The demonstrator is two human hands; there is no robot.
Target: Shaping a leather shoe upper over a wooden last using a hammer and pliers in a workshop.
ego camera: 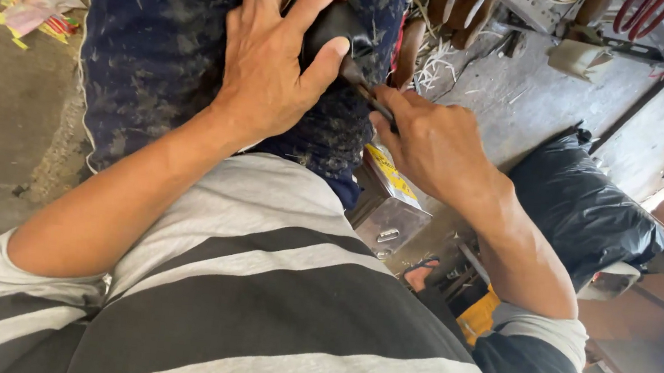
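Observation:
My left hand point(276, 57) grips a black leather piece point(334, 21) and presses it onto my lap, which is covered by dusty dark blue trousers point(158, 45). My right hand point(431, 139) is closed around a thin dark tool point(370, 96). The tool's tip meets the lower edge of the leather piece, just under my left thumb. Most of the tool's handle is hidden inside my right fist. My grey and black striped shirt point(254, 302) fills the bottom of the head view.
A metal box with a yellow label point(388, 205) stands by my right knee. A black plastic bag point(584, 209) lies at the right. A worn workbench point(539, 93) with wooden shapes, shavings and tools runs along the top. Paper scraps point(34, 5) lie on the concrete floor.

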